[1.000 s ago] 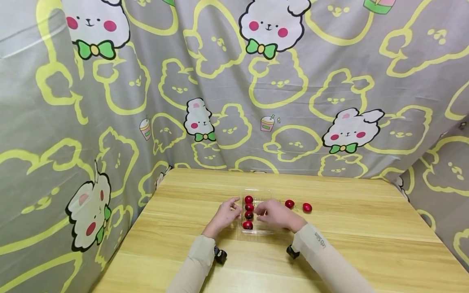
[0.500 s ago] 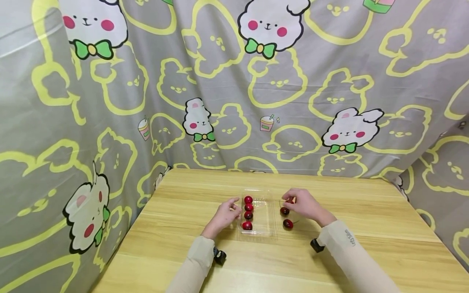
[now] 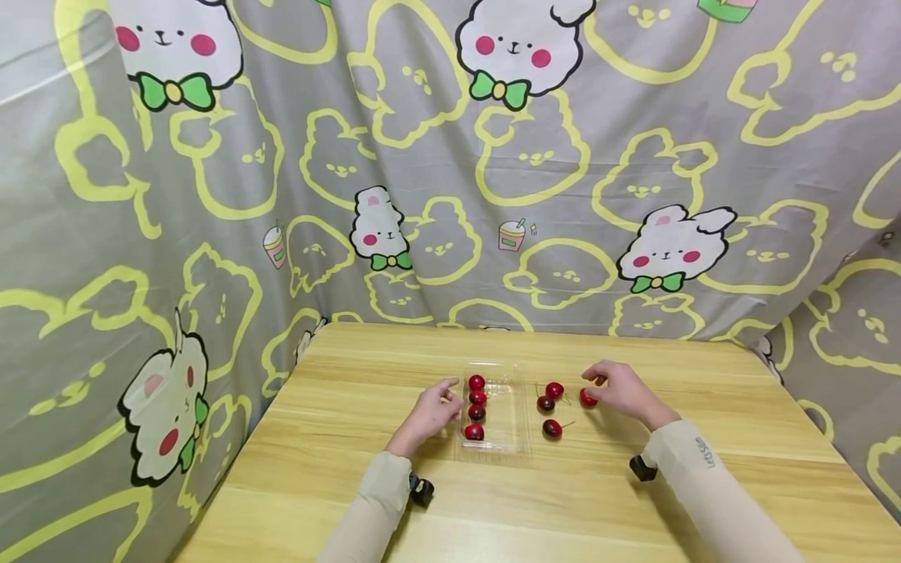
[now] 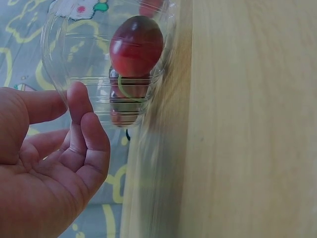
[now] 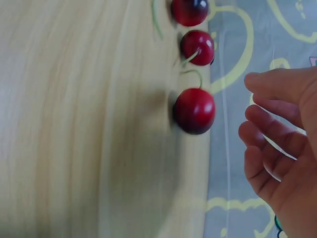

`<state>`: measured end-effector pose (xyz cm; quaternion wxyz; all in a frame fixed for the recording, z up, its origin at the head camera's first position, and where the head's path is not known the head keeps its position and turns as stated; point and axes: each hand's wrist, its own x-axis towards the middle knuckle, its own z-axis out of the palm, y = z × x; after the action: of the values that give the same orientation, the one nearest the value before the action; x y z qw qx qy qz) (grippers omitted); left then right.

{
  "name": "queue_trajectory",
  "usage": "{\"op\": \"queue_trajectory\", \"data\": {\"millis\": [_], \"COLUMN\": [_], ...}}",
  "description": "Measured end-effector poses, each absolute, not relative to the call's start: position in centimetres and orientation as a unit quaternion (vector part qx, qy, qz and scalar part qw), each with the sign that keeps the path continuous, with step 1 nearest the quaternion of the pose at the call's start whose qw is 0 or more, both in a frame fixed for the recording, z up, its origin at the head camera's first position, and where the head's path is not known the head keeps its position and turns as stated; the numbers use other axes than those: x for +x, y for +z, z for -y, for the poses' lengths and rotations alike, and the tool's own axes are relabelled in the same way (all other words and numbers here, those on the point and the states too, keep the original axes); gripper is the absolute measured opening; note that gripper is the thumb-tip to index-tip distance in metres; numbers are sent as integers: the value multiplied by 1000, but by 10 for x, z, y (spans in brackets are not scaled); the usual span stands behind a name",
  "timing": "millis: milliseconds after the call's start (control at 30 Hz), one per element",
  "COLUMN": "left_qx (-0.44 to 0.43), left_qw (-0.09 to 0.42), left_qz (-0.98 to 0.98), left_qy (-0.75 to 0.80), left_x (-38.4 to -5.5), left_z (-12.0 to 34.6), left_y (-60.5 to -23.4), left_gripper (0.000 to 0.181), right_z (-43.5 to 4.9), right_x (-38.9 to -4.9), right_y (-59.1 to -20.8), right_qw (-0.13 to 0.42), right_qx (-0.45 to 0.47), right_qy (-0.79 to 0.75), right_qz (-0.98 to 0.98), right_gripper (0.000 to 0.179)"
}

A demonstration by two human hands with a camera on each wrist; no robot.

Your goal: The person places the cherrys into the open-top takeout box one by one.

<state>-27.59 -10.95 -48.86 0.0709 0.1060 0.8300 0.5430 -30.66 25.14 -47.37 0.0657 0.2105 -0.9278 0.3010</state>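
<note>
A clear plastic box [image 3: 503, 414] lies on the table with several dark red cherries [image 3: 476, 397] lined up along its left side. At its left wall is my left hand [image 3: 429, 412]; in the left wrist view the thumb and a fingertip meet the box's edge, fingers loosely bent. My right hand [image 3: 625, 393] hovers over a single red cherry [image 3: 587, 399] right of the box. In the right wrist view that cherry [image 5: 195, 111] sits apart from the loosely bent fingers, its stem pointing at a second cherry [image 5: 197, 48].
Between box and right hand lie three loose cherries with stems: one at the back [image 3: 554, 389], one beside it [image 3: 545, 403], one nearer [image 3: 552, 428]. The wooden table [image 3: 338, 367] ends at a patterned grey curtain [image 3: 436, 156].
From over the box, my right hand has moved right, past the loose cherries, to the rightmost one. A cherry now lies at the near right of the box. My left hand has stayed put.
</note>
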Motion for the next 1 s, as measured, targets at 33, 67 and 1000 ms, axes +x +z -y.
{"op": "queue_trajectory", "data": {"millis": [33,67,1000], "left_qx": [107,107,115], "left_qw": [70,69,68], "left_qz": [-830,-831,-826], "left_qy": [543,542,548], "left_x": [-276,-276,-279], "left_z": [110,110,110], "left_y": [-489,-489,-492], "left_gripper": [50,50,49], "right_z": [-253,-255,-249], "right_x": [-307,-308,-310], "right_y": [-475,-476,-494], "right_qw": [58,49,-14], "right_qx": [208,207,195], "right_qy": [302,300,267], "right_qz": [928,930,943], "right_gripper": [25,27,35]}}
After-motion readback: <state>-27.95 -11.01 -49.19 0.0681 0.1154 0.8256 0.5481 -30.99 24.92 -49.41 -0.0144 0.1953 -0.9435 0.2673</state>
